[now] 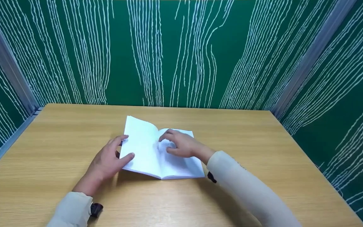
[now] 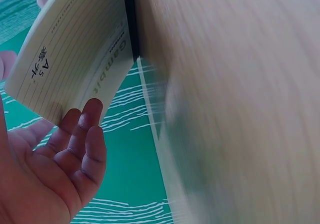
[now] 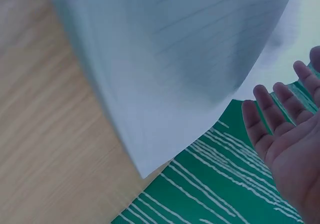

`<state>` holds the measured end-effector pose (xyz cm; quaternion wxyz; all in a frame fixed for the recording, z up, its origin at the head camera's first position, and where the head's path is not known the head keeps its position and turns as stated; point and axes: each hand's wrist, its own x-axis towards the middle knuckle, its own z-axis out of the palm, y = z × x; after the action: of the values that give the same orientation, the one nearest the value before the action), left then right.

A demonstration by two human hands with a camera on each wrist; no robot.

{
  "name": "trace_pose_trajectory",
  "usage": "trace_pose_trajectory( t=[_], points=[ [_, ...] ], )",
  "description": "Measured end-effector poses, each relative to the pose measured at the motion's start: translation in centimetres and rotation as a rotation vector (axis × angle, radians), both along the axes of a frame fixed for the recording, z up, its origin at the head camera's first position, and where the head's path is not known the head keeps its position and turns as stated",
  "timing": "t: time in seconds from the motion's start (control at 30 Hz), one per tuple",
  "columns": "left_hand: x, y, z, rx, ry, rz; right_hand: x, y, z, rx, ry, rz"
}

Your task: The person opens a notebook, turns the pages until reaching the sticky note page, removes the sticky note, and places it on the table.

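An open notebook [image 1: 142,143] with white pages stands spread on the table, its left half raised and tilted. My left hand [image 1: 107,159] holds that left half by its outer edge, thumb on the page and fingers behind. From the left wrist view, the outer cover [image 2: 75,53] is cream with ruled lines and printed lettering, including "Gambit". Over the right page, close to the centre fold, my right hand [image 1: 183,145] hovers with its fingers loosely bent and nothing between them. Its fingers are apart from the lined page [image 3: 200,43] in the right wrist view.
The notebook rests on a wooden table [image 1: 232,135]. Green panels [image 1: 187,56] with white wavy lines rise behind the table and at both sides, joined by grey metal posts [image 1: 314,60]. Dark wrist devices [image 1: 96,210] sit by both sleeves.
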<state>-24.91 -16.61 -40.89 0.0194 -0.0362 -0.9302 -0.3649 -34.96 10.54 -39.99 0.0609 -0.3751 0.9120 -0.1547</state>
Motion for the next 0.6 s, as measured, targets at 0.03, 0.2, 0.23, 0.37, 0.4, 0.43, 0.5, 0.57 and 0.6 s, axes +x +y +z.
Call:
trace_pose_trajectory(
  t=[0.03,0.2,0.23,0.37,0.4,0.43,0.5,0.57,0.6],
  points=[
    [0.0,0.0,0.0,-0.001,-0.001,0.002,-0.3,0.3,0.0,-0.001,0.008,-0.024],
    [0.1,0.0,0.0,-0.006,-0.003,0.005,-1.6,1.9,-0.4,-0.016,0.071,-0.151],
    [0.1,0.0,0.0,-0.007,-0.003,0.005,-1.9,2.2,-0.6,-0.011,0.087,-0.179],
    [0.1,0.1,0.1,-0.007,-0.006,0.007,-2.7,3.5,-1.2,0.017,0.125,-0.289],
    [0.1,0.1,0.1,-0.008,-0.009,0.008,-2.9,3.8,-1.3,0.032,0.124,-0.320],
    [0.1,0.1,0.1,-0.010,-0.011,0.007,-3.0,4.0,-1.4,0.043,0.123,-0.345],
    [0.1,0.1,0.2,-0.018,-0.011,0.003,-3.3,4.5,-1.5,0.076,0.118,-0.396],
    [0.1,0.0,0.2,-0.023,-0.002,-0.003,-3.5,4.9,-1.6,0.109,0.116,-0.430],
    [0.1,0.0,0.2,-0.026,0.003,-0.007,-3.6,5.0,-1.6,0.121,0.115,-0.441]
  ],
)
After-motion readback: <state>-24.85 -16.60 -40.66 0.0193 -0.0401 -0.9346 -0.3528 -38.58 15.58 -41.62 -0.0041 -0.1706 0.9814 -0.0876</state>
